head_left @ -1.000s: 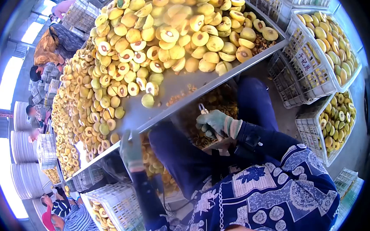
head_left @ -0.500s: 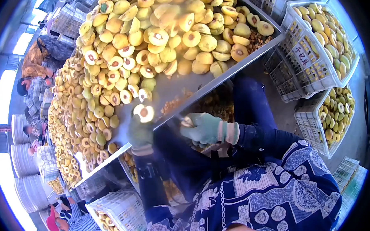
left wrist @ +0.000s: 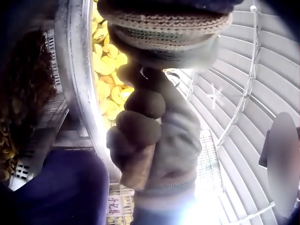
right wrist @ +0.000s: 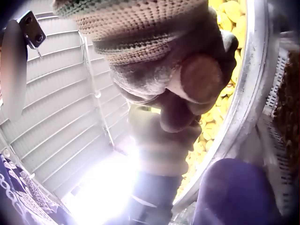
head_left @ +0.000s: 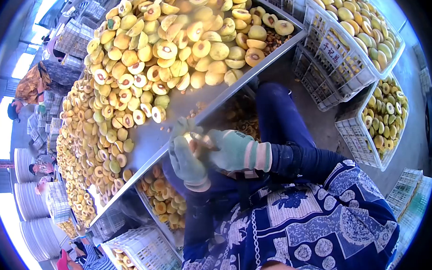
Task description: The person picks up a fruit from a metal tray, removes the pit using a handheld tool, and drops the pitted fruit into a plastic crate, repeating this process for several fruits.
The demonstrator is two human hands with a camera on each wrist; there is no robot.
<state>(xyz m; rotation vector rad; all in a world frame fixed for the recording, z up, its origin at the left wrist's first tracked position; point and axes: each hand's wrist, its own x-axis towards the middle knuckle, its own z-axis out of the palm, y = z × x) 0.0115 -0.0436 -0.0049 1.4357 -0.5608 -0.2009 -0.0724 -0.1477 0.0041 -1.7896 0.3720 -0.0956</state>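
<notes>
Both hands wear pale green knit gloves and meet just off the metal table's front edge, above the lap. My left hand (head_left: 188, 158) holds a halved yellow peach (head_left: 192, 140), mostly covered by the fingers. Against it, my right hand (head_left: 232, 149) grips a small tool by its wooden handle (right wrist: 201, 79); the handle's butt end sticks out of the fist in the right wrist view. The tool's working end is hidden at the fruit. A big heap of peach halves (head_left: 173, 50), many with reddish-brown centres, covers the table just beyond the hands.
The table's raised metal rim (head_left: 252, 75) runs diagonally before the knees. Below it sits a crate of peach halves (head_left: 167, 200). White plastic crates (head_left: 326, 58) full of fruit stack at right; another crate (head_left: 144, 254) stands lower left. Other people work at far left.
The left hand reached to the table edge, picked up a peach half and brought it right to the right hand. The right hand with its tool has shifted slightly left to meet it.
</notes>
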